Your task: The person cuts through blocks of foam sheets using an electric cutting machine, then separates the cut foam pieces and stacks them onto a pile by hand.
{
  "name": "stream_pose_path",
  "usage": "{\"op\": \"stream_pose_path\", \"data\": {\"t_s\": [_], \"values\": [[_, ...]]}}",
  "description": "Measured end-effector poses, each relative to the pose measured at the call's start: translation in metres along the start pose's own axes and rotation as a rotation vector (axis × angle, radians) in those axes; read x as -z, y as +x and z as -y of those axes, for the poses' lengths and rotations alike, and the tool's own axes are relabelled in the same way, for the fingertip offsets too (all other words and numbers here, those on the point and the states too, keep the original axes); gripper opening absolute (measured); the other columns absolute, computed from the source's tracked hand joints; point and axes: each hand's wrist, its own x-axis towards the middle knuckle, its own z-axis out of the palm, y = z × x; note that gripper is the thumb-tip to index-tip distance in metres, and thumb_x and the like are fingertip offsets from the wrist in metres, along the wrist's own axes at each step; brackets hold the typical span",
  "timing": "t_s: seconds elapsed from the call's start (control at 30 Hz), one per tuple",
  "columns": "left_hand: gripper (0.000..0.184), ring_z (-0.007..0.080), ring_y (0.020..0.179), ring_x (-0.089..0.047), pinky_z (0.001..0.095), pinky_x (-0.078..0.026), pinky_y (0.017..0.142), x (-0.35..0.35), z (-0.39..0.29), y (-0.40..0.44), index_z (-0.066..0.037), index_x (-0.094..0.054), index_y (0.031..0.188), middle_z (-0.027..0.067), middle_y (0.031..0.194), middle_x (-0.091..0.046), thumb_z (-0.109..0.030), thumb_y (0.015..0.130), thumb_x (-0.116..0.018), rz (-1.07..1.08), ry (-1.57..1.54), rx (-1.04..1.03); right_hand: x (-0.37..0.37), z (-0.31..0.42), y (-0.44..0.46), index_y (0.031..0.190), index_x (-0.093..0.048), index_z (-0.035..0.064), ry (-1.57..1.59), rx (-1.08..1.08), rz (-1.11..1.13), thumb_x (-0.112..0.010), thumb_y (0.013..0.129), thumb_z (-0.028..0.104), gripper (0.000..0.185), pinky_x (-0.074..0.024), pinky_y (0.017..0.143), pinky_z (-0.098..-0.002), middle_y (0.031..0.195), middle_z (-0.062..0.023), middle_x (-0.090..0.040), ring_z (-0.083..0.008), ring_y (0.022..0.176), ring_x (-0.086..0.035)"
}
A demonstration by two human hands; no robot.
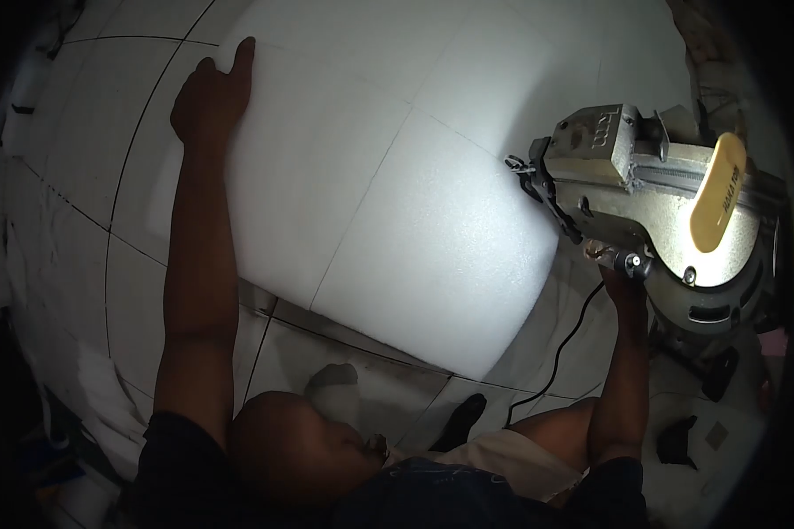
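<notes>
One foam sheet fills the frame's middle. At upper left, the left hand is at its edge, one digit stretched, others unclear. At right, the right hand meets one machine, grip hidden.

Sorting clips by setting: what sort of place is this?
Likely a workshop, though perhaps a home: a machine, seemingly a cutter, is beside a large white foam-like sheet over a tiled floor.
</notes>
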Motion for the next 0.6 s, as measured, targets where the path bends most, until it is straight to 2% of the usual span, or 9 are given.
{"op": "stream_pose_path", "data": {"t_s": [0.13, 0.23, 0.33, 0.43, 0.53, 0.6], "values": [[0.089, 0.0298, 0.101, -0.064, 0.0436, -0.051, 0.082, -0.001, -0.004, -0.004, 0.0, -0.058, 0.121, 0.016, 0.107, -0.066, -0.077, 0.084, -0.032, -0.011, -0.015, -0.016, 0.013, 0.006, 0.016, 0.086, -0.062, 0.012, 0.072, -0.029, -0.094, -0.064, 0.087, 0.027, 0.015, -0.0504, 0.074, -0.0414, 0.073, -0.0056, -0.058, -0.0233, 0.069, -0.06], [0.088, 0.0297, 0.1, -0.065, 0.0434, -0.051, 0.08, 0.0, -0.009, -0.011, 0.0, -0.059, 0.119, 0.0158, 0.105, -0.067, -0.076, 0.084, -0.032, -0.015, -0.014, -0.023, 0.029, 0.014, 0.023, 0.084, -0.062, 0.0087, 0.086, -0.059, -0.071, -0.067, 0.086, 0.029, 0.02, -0.0508, 0.072, -0.0418, 0.07, -0.008, -0.058, -0.0276, 0.067, -0.061], [0.087, 0.0298, 0.098, -0.065, 0.043, -0.052, 0.079, -0.001, -0.013, -0.014, 0.001, -0.06, 0.117, 0.0158, 0.104, -0.067, -0.076, 0.084, -0.033, -0.026, -0.015, -0.04, 0.036, 0.018, 0.026, 0.089, -0.063, 0.0066, 0.136, -0.103, -0.014, -0.067, 0.086, 0.028, 0.022, -0.0514, 0.071, -0.042, 0.074, -0.0097, -0.059, -0.0288, 0.072, -0.062], [0.086, 0.0299, 0.096, -0.066, 0.0428, -0.052, 0.078, -0.001, -0.017, -0.02, 0.001, -0.061, 0.115, 0.0161, 0.102, -0.067, -0.075, 0.085, -0.034, -0.033, -0.013, -0.055, 0.04, 0.021, 0.032, 0.098, -0.062, 0.0073, 0.287, -0.187, 0.05, -0.065, 0.087, 0.028, 0.023, -0.0514, 0.077, -0.0438, 0.085, -0.0118, -0.061, -0.0295, 0.082, -0.062], [0.084, 0.0299, 0.094, -0.066, 0.0427, -0.052, 0.078, 0.0, -0.023, -0.025, 0.001, -0.062, 0.111, 0.0162, 0.101, -0.067, -0.074, 0.085, -0.035, -0.034, -0.018, -0.064, 0.038, 0.024, 0.032, 0.107, -0.06, 0.0117, -0.028, -0.002, 0.052, -0.061, 0.089, 0.025, 0.022, -0.0502, 0.084, -0.0476, 0.096, -0.0123, -0.06, -0.0301, 0.091, -0.06], [0.083, 0.0299, 0.093, -0.066, 0.0427, -0.052, 0.078, 0.0, -0.027, -0.029, 0.001, -0.063, 0.11, 0.0162, 0.1, -0.067, -0.074, 0.085, -0.036, -0.033, -0.02, -0.064, 0.028, 0.025, 0.027, 0.111, -0.059, 0.015, -0.057, -0.013, 0.078, -0.058, 0.09, 0.023, 0.023, -0.0485, 0.088, -0.0512, 0.1, -0.0114, -0.058, -0.031, 0.095, -0.059]]}}
